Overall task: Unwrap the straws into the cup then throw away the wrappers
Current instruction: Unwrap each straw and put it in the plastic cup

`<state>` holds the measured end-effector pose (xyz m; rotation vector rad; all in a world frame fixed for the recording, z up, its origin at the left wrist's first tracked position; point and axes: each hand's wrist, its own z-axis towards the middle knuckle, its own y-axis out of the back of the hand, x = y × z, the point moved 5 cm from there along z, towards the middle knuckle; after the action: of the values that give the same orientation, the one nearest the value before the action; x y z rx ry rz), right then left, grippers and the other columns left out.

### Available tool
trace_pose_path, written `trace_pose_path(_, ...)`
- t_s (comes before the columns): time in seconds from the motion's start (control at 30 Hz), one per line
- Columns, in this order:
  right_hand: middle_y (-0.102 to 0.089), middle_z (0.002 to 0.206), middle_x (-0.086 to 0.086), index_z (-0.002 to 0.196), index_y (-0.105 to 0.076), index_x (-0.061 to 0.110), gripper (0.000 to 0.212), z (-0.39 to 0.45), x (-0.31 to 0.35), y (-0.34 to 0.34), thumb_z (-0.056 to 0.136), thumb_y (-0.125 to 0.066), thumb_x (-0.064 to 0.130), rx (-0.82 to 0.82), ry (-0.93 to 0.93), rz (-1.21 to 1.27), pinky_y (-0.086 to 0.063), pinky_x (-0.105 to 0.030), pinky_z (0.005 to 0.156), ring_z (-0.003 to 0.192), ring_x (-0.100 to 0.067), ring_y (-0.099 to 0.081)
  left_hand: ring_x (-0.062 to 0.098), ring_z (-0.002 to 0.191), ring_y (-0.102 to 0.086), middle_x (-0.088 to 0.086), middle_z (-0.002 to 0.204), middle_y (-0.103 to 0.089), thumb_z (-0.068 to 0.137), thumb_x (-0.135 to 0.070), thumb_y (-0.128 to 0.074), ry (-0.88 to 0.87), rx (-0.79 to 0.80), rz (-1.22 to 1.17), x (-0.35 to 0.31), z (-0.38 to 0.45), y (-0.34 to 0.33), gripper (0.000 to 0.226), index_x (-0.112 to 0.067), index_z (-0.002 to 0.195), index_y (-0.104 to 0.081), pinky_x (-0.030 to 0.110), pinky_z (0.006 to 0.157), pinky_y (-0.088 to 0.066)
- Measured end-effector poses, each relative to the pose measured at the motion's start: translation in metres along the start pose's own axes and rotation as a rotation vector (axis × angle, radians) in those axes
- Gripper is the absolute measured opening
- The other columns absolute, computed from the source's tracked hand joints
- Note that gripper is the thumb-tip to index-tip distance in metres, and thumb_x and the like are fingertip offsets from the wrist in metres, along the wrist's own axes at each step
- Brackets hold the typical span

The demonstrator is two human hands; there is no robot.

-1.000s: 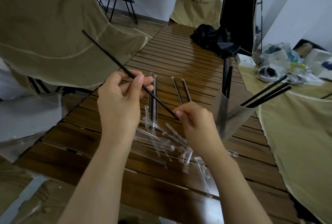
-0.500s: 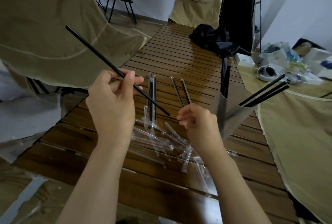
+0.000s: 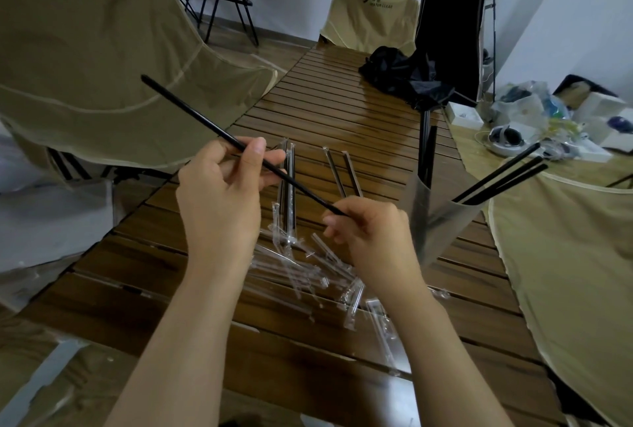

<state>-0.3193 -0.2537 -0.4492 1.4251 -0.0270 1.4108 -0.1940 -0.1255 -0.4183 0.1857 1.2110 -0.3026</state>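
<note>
Above the table [image 3: 342, 111], thin glossy black straw [image 3: 191, 111], left hand [image 3: 219, 193] pinching it, right hand [image 3: 373, 231] pinching its tip

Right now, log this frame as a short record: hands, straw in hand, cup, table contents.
left hand: pinches black straw near its middle
right hand: holds the straw's near end
cup: clear, holds several black straws, right of hands
wrapped straws: four on the wooden table
empty wrappers: scattered under the hands
</note>
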Motion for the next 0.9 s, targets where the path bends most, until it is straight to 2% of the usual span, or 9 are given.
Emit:
trace_pose_path(0.1, -0.068, 0.074, 0.007, 0.089, -0.072, 0.018, 0.011, 0.001, -0.010, 0.009, 0.092, -0.061, 0.018, -0.094, -0.059, 0.007, -0.055, -0.019, 0.066, 0.067, -0.001, -0.062, 0.002, 0.079, -0.072, -0.009, 0.093, -0.073, 0.098, -0.027, -0.053, 0.001, -0.013, -0.061, -0.004, 0.002, 0.004, 0.018, -0.015, 0.105, -0.064, 0.013, 0.069, -0.054)
trace_pose_path(0.2, -0.068, 0.076, 0.004, 0.090, -0.070, 0.016, 0.012, 0.000, -0.019, 0.010, 0.094, -0.058, 0.019, -0.106, -0.140, 0.015, -0.055, -0.021, 0.067, 0.065, -0.004, -0.062, 0.008, 0.089, -0.072, -0.004, 0.096, -0.073, 0.097, -0.021, -0.056, -0.062, -0.033, -0.148, -0.018, 0.002, 0.008, 0.010, -0.017, 0.102, -0.064, 0.020, 0.075, -0.058)
trace_pose_path(0.37, -0.069, 0.085, -0.001, 0.105, -0.067, 0.011, 0.023, 0.001, -0.031, 0.006, 0.098, -0.050, 0.024, -0.067, -0.253, 0.071, -0.051, -0.014, 0.063, 0.067, -0.003, -0.061, 0.015, 0.097, -0.071, 0.005, 0.100, -0.069, 0.097, -0.012, -0.059, -0.388, -0.002, -0.256, -0.069, -0.011, -0.001, 0.013, -0.012, 0.110, -0.059, 0.030, 0.078, -0.059)
trace_pose_path(0.5, -0.069, 0.076, -0.004, 0.084, -0.068, 0.009, 0.022, -0.003, -0.033, 0.004, 0.094, -0.051, 0.019, -0.041, -0.274, 0.053, -0.054, -0.031, 0.067, 0.069, -0.017, -0.065, 0.015, 0.094, -0.070, 0.004, 0.100, -0.066, 0.098, -0.010, -0.056, -0.602, 0.080, -0.313, -0.108, -0.031, -0.024, 0.020, -0.021, 0.113, -0.050, 0.028, 0.078, -0.057)
trace_pose_path(0.57, -0.063, 0.069, 0.000, 0.072, -0.060, 0.014, 0.023, -0.003, -0.030, 0.005, 0.093, -0.052, 0.016, 0.028, -0.266, -0.008, -0.047, -0.018, 0.056, 0.061, -0.004, -0.060, 0.014, 0.091, -0.070, 0.004, 0.098, -0.067, 0.097, -0.007, -0.057, -0.658, 0.101, -0.309, -0.115, -0.039, -0.037, 0.018, -0.016, 0.111, -0.053, 0.027, 0.077, -0.057)
trace_pose_path(0.63, -0.051, 0.061, 0.009, 0.060, -0.046, 0.024, 0.036, -0.004, -0.029, 0.002, 0.094, -0.051, 0.013, 0.100, -0.244, -0.110, -0.036, -0.007, 0.042, 0.046, 0.006, -0.049, 0.012, 0.090, -0.071, 0.004, 0.097, -0.069, 0.096, -0.005, -0.059, -0.675, 0.108, -0.271, -0.115, -0.044, -0.047, 0.014, -0.010, 0.109, -0.058, 0.027, 0.076, -0.057)
trace_pose_path(0.7, -0.045, 0.060, 0.013, 0.058, -0.040, 0.031, 0.042, -0.005, -0.027, -0.001, 0.096, -0.051, 0.015, 0.141, -0.232, -0.218, -0.033, -0.001, 0.041, 0.045, 0.002, -0.047, 0.009, 0.091, -0.071, 0.001, 0.097, -0.071, 0.095, -0.009, -0.060, -0.642, 0.133, -0.228, -0.109, -0.046, -0.057, 0.012, -0.009, 0.107, -0.062, 0.026, 0.077, -0.058)
trace_pose_path(0.8, -0.061, 0.072, 0.004, 0.071, -0.056, 0.022, 0.022, -0.008, -0.027, -0.007, 0.092, -0.052, 0.017, 0.150, -0.228, -0.150, -0.049, -0.010, 0.056, 0.064, -0.007, -0.059, 0.002, 0.091, -0.069, -0.007, 0.098, -0.070, 0.096, -0.019, -0.058, -0.559, 0.205, -0.119, -0.092, -0.047, -0.073, 0.014, -0.013, 0.105, -0.066, 0.017, 0.078, -0.055)
trace_pose_path(0.9, -0.052, 0.066, 0.010, 0.067, -0.047, 0.032, 0.029, -0.005, -0.041, -0.023, 0.093, -0.054, 0.020, 0.149, -0.220, -0.208, -0.041, -0.009, 0.053, 0.060, -0.003, -0.052, -0.005, 0.097, -0.064, -0.013, 0.100, -0.069, 0.093, -0.028, -0.053, -0.443, 0.324, 0.038, -0.067, -0.048, -0.090, 0.024, -0.017, 0.107, -0.069, 0.009, 0.083, -0.050)
